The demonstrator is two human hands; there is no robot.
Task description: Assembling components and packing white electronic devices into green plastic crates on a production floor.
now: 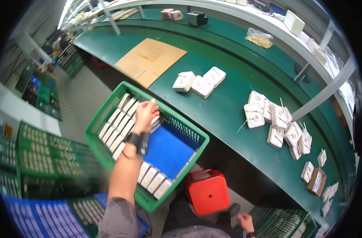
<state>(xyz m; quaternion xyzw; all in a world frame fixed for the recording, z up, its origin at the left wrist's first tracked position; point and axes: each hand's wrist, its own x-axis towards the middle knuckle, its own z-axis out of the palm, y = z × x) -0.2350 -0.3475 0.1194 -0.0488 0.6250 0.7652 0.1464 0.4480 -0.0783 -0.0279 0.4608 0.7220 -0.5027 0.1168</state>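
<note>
My left hand (pixel 146 114) is over the far side of a green plastic crate (pixel 105 160), its fingers curled together. A small pale bit shows at the fingertips, too little to name. Rows of white flat, box-shaped units (pixel 119 123) stand on edge in the crate's left part, and several more (pixel 155 181) line its near side. Bare blue lining (pixel 171 148) covers the rest of the crate floor. Low at the right, my right hand (pixel 245 222) hangs beside my leg with its fingers loosely apart, holding nothing I can see.
A green workbench (pixel 224 119) runs along the right, bearing a cardboard sheet (pixel 151 59), three white units (pixel 203 85) and a larger heap (pixel 276 119). A red stool (pixel 208 192) stands beside the crate. Stacked crates (pixel 46 154) fill the left; another filled crate (pixel 288 224) sits lower right.
</note>
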